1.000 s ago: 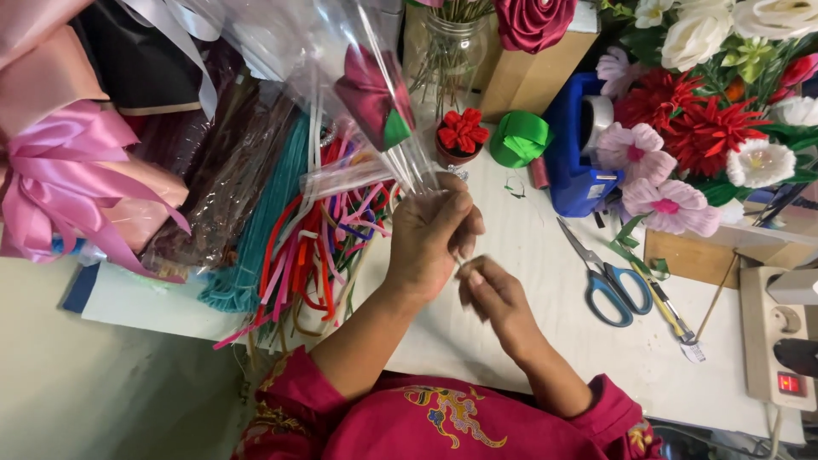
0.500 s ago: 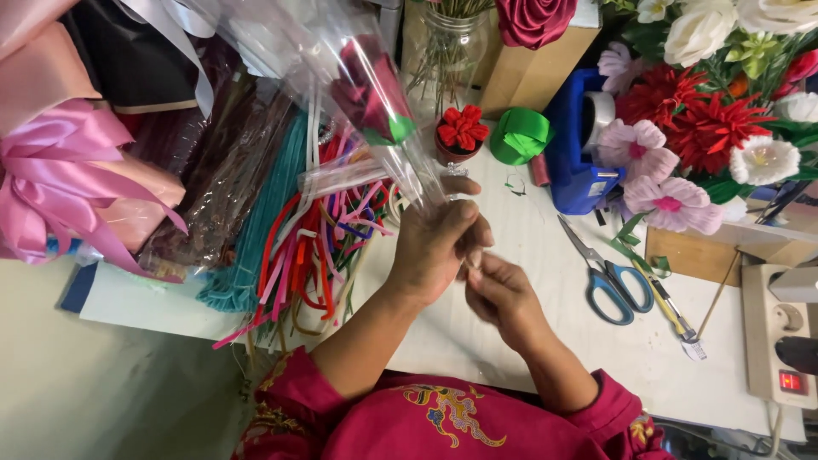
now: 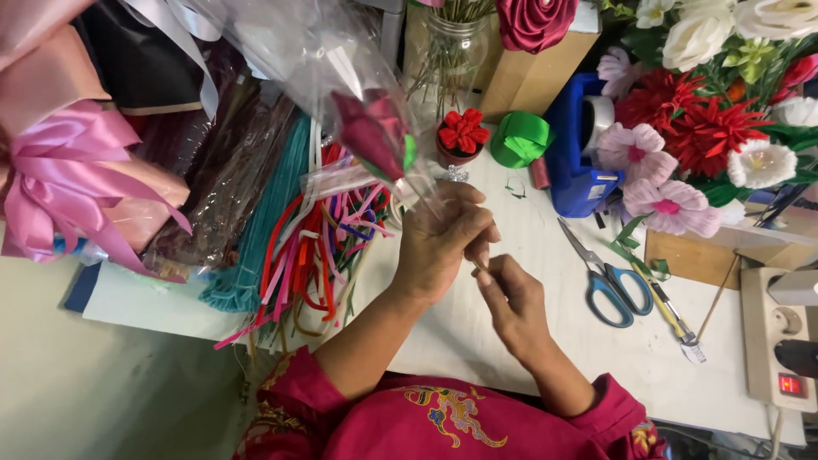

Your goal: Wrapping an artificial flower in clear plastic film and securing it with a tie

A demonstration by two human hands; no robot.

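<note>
My left hand (image 3: 443, 243) grips the lower end of a clear cellophane sleeve (image 3: 298, 60) that wraps a dark pink fabric rose (image 3: 371, 132) with a green leaf. The sleeve slants up and to the left from the hand. My right hand (image 3: 511, 302) sits just below and to the right of the left one, its fingers pinched on the thin stem (image 3: 482, 269) where it comes out under the left hand. Both hands are over the white tabletop (image 3: 477, 341).
A heap of coloured pipe cleaners (image 3: 298, 255) lies left of the hands. Blue-handled scissors (image 3: 605, 285) and a small tool (image 3: 673, 319) lie to the right. A blue tape dispenser (image 3: 579, 162), green ribbon roll (image 3: 520, 138), small red flower pot (image 3: 463, 136), glass jar (image 3: 452, 51), artificial flowers (image 3: 707, 128), pink bows (image 3: 68, 179) and a power strip (image 3: 780, 341) ring the table.
The wrapped rose has tilted further left and swung lower. My right hand has closed in under the left hand and taken the stem.
</note>
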